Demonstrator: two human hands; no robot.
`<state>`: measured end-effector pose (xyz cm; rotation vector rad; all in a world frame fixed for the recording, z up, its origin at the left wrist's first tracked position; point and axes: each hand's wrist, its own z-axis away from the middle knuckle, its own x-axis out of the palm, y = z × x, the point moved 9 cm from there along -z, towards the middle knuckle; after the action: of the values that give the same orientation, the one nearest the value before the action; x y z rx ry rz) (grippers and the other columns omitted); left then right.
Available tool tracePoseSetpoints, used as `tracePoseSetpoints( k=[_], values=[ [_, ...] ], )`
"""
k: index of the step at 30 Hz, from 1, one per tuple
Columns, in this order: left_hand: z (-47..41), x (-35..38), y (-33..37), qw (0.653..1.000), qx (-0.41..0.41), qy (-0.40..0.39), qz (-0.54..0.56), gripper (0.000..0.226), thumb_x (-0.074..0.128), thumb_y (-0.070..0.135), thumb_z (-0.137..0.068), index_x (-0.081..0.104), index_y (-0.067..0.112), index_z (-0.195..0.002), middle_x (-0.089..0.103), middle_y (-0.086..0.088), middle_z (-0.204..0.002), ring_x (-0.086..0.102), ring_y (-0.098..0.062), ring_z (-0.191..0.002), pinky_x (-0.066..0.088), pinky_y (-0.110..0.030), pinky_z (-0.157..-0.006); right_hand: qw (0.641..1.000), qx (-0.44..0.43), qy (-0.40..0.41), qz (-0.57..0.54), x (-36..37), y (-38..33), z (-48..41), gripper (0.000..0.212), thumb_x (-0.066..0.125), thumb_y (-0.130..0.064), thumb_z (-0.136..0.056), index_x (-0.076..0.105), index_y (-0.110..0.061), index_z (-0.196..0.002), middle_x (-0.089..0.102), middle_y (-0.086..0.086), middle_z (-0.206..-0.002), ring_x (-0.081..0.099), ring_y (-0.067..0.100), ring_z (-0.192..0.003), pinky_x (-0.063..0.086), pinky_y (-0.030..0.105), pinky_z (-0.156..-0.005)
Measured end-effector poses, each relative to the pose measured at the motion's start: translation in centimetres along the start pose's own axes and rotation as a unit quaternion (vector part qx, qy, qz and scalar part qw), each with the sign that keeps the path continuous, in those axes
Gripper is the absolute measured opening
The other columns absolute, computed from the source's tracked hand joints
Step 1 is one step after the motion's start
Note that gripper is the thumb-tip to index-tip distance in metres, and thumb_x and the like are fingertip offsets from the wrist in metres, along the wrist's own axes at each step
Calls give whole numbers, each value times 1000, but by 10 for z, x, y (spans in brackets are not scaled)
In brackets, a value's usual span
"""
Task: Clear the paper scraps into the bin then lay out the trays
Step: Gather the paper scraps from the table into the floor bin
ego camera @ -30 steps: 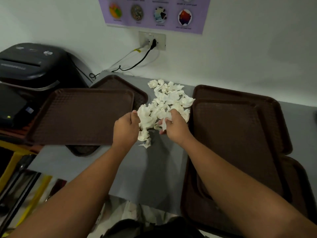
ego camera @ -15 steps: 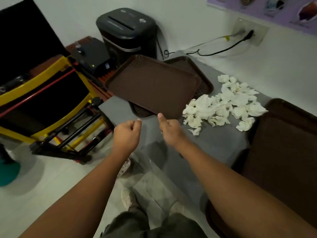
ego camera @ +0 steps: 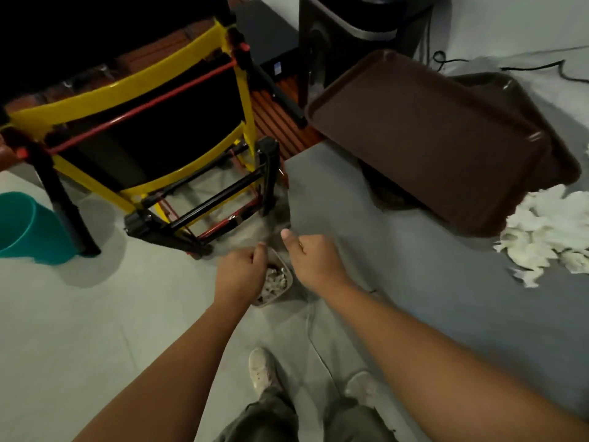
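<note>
Scrap-clearing step: left hand and right hand hover curled just above the floor bin (holding paper or not, I cannot tell). Scraps lie on the surface, well right of the bin, beside trays. Next likely calls for scooping a handful.

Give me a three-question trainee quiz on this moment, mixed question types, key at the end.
1. True or false: the table has no paper scraps on it.
2. The left hand and right hand are above: A a tray; B the small bin; C a chair.
3. Fill in: the bucket on the floor is coloured ____.
Key: 1 false; 2 B; 3 teal.
</note>
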<state>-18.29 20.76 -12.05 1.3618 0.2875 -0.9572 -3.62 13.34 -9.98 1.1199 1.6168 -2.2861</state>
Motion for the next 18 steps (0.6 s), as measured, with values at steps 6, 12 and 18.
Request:
tracePoseSetpoints(
  k=[6,12,18],
  values=[
    [-69,33,-91,998,-27,-6,-50,47,39,37,-101,53,16,-61,67,-19,-75,61,-37,-72,46,-41,-65,999,-25,-3,19,81,19,-54,60,51,-39,-98,29,-19,-46,33,-4,-42,39,17,-44,21,29,-48],
    [-124,112,-193,992,-79,-83,-45,31,45,31,-99,61,10,-82,67,-11,-86,62,-33,-85,42,-33,-69,997,-25,-36,61,158,70,-97,57,43,-33,-102,27,-22,-49,33,-6,-49,43,24,-55,25,31,-58],
    [-151,188,-247,982,-66,-170,-56,34,45,25,-102,73,5,-106,72,-17,-104,66,-34,-99,51,-37,-86,993,-15,-79,85,216,125,-105,49,43,-34,-102,34,-25,-55,46,2,-53,45,20,-52,32,28,-55]
  ],
)
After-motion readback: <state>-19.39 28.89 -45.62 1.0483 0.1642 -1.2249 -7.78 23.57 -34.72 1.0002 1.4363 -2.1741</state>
